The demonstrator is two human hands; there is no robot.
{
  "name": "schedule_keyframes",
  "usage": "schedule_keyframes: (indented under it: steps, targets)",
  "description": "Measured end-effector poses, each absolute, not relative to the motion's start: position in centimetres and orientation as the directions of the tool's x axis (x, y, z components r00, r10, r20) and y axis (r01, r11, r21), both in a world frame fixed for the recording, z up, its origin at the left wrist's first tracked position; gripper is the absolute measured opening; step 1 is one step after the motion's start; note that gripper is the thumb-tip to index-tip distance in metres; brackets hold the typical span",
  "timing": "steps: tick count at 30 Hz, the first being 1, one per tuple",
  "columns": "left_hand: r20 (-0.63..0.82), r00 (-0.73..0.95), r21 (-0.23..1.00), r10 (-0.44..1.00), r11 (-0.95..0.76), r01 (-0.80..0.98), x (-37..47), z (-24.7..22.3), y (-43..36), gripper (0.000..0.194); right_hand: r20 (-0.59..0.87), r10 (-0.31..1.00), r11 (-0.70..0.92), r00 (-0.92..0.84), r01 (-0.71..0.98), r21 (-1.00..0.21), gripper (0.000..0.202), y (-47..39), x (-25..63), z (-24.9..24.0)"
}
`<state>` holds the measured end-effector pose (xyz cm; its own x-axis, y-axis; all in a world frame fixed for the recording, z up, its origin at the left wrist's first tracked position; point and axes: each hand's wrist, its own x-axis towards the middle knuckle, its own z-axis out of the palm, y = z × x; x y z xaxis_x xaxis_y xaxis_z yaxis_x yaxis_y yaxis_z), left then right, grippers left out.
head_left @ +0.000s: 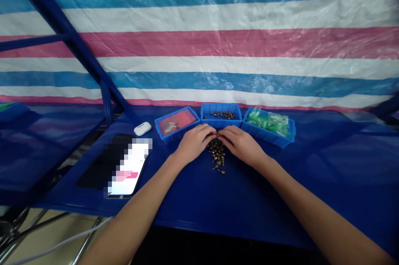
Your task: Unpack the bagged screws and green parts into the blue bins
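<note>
A loose pile of small, dark brass-coloured metal parts, several of them with a thin stem, lies on the blue table. At its far end my left hand and my right hand meet fingertip to fingertip. Between their pinched fingers is one small dark metal part, too small to make out its exact kind. Just beyond my fingers, a middle blue bin holds more such metal parts.
Left of the middle bin is a blue bin with a reddish sheet and small pale pieces. A right blue bin contains green plastic bags. A white case and a lit phone lie left. Behind hangs a striped tarp.
</note>
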<state>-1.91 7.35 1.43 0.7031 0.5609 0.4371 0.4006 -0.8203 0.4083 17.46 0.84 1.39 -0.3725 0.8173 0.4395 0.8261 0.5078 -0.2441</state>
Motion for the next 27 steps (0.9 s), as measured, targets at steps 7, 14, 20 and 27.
schedule_keyframes:
  steps: [7,14,20,27]
  targets:
    - [0.449,0.613,0.454,0.650,-0.757,0.469,-1.8,1.9,7.1,0.022,0.403,0.810,0.532,-0.426,0.823,-0.199,0.022,0.3,17.3,1.8]
    - [0.542,0.407,0.462,0.735,-0.665,0.587,-2.3,2.9,7.2,0.029,0.567,0.806,0.316,-0.167,0.933,-0.174,0.027,1.7,17.8,2.6]
    - [0.528,0.431,0.430,0.732,-0.667,0.608,-2.1,2.8,6.8,0.029,0.494,0.867,0.155,-0.064,0.977,-0.145,0.026,1.6,18.8,2.4]
    - [0.534,0.427,0.391,0.730,-0.661,0.640,-2.1,2.4,7.1,0.025,0.276,0.882,0.463,-0.381,0.808,-0.365,0.021,1.0,19.4,1.6]
